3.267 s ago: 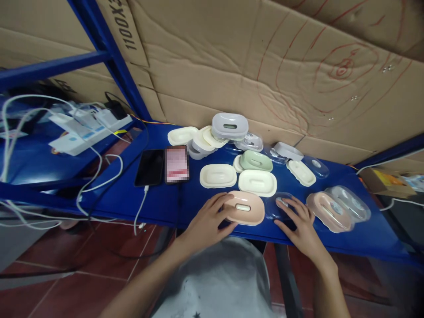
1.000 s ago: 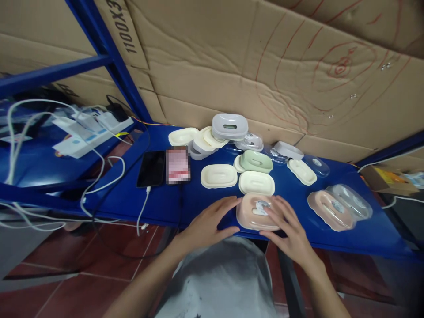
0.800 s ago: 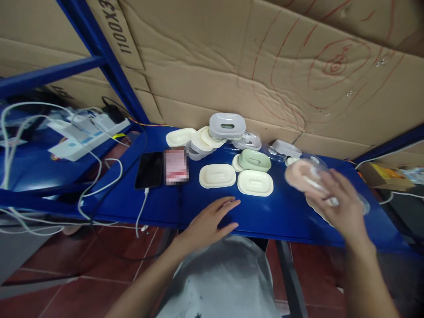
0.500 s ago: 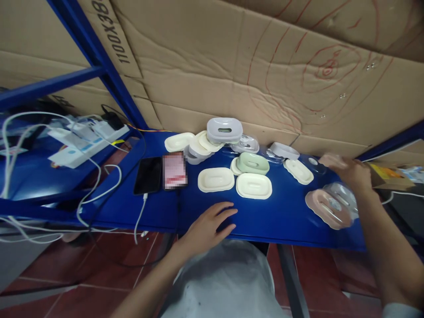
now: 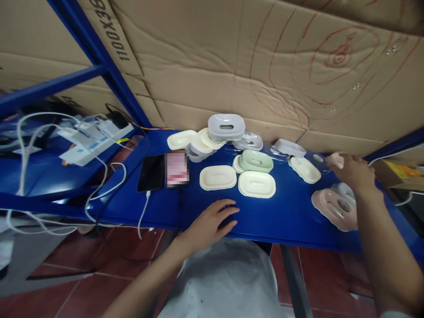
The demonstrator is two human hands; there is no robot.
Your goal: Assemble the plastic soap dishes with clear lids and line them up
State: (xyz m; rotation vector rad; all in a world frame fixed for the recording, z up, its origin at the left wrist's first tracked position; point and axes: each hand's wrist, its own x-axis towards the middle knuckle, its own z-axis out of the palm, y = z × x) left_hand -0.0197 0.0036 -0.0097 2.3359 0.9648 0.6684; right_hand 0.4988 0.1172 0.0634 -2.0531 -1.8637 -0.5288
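My left hand point(image 5: 212, 223) hovers over or rests on the table's front edge, fingers apart, holding nothing. Ahead of it lie two cream oval trays, a left one point(image 5: 217, 177) and a right one point(image 5: 257, 184), each with a raised middle. Far to the right, my right hand point(image 5: 356, 173) is closed on a small pale pink piece point(image 5: 336, 160), mostly covered by the fingers. Below that wrist sits a pink oval soap-dish-like part point(image 5: 334, 207), partly hidden by the forearm. A green oval dish point(image 5: 255, 161) leans on another cream tray.
A grey oval dish point(image 5: 226, 127) tops a pile at the back. Another grey dish point(image 5: 290, 148) and a cream tray point(image 5: 304, 170) lie right of centre. A black phone point(image 5: 150, 173) with a white cable and a power strip point(image 5: 96, 145) are left. Cardboard point(image 5: 198, 57) walls the back.
The camera view has shifted slightly. My right hand stays at the far right with the pink piece, now less blurred. My left hand has hardly moved.
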